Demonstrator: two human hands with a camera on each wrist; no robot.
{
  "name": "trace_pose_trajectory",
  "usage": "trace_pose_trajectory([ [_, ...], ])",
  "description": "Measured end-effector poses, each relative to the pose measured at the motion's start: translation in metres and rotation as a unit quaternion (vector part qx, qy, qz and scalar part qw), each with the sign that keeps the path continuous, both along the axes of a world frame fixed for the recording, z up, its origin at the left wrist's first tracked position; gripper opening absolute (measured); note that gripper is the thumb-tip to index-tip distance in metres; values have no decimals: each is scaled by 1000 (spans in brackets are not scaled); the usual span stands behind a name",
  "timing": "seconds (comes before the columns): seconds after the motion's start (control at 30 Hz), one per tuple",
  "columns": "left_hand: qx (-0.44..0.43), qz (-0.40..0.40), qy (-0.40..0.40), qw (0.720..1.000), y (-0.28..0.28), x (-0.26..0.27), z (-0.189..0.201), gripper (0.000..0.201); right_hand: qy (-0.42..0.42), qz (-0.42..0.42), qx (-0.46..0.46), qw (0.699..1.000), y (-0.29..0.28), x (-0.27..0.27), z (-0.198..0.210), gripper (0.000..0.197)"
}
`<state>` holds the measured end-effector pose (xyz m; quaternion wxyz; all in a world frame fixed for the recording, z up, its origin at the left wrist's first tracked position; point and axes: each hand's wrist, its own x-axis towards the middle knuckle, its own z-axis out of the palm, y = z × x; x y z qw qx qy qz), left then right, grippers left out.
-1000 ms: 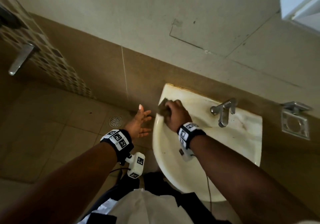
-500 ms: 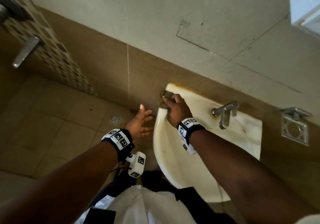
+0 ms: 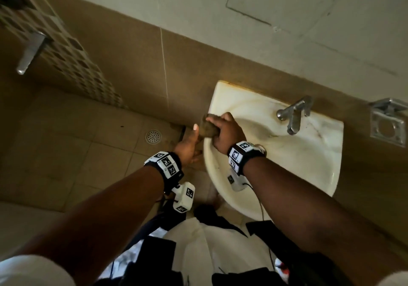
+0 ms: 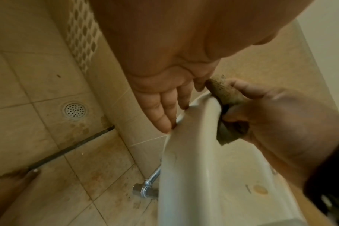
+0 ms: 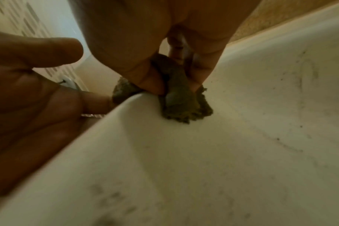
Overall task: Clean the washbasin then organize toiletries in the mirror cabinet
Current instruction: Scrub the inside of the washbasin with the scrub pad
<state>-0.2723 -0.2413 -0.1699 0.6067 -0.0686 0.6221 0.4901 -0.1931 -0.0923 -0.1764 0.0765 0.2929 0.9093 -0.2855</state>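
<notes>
The cream washbasin (image 3: 309, 164) hangs on the wall at centre right. My right hand (image 3: 225, 131) grips a worn brown-green scrub pad (image 3: 207, 127) folded over the basin's left rim (image 4: 194, 122). The right wrist view shows the pad (image 5: 180, 97) pinched between thumb and fingers against the rim. My left hand (image 3: 187, 144) is beside the basin's outer left edge, fingers straight. In the left wrist view its fingertips (image 4: 168, 125) touch the rim's outer side. The left hand (image 5: 29, 91) holds nothing. Dark specks mark the bowl (image 5: 281, 122).
A chrome tap (image 3: 293, 115) stands at the basin's back. A square metal holder (image 3: 388, 120) is on the wall to the right. On the tiled floor to the left are a round drain (image 3: 153, 136) and, under the basin, a chrome pipe valve (image 4: 145, 189).
My right hand has slid the pad back along the left rim from the rear corner. My left hand has closed in and now touches the basin's outer edge.
</notes>
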Motion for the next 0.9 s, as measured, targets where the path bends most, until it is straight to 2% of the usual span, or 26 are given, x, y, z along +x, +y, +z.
trace_pose_trajectory([
  [0.07, -14, -11, 31, 999, -4, 8, -4, 98, -10, -5, -16, 1000, -15, 9, 1, 60],
  [0.13, -11, -1, 55, 998, -8, 18, -8, 93, -19, 42, -58, 997, -28, 36, 0, 59],
  [0.23, -3, 5, 42, 999, -14, 31, -17, 94, -25, 154, -79, 985, -48, 101, -1, 54],
  [0.37, -9, 11, 53, 998, -17, 50, -27, 107, -18, 199, -99, 975, -56, 182, -3, 56],
  [0.43, -8, 16, 62, 998, -18, 61, -29, 106, -6, 204, -92, 975, -54, 188, -10, 54],
  [0.57, -31, 24, 79, 996, -21, 76, -53, 107, 33, 150, -68, 986, -70, 133, -23, 51],
  [0.63, -42, 40, 88, 994, -26, 83, -63, 107, 14, 102, -62, 993, -80, 117, -29, 60],
  [0.7, -58, 43, 101, 992, -29, 93, -64, 108, 8, 123, -37, 992, -87, 132, -35, 63],
  [0.8, -71, 23, 173, 982, -24, 113, -38, 110, 27, 214, -22, 976, -80, 193, -29, 52],
  [0.87, -57, -13, 248, 967, -19, 128, -23, 102, 35, 231, -13, 972, -66, 244, -23, 50],
  [0.9, -49, -10, 262, 964, -18, 135, -20, 107, 41, 226, -3, 973, -57, 269, -20, 52],
])
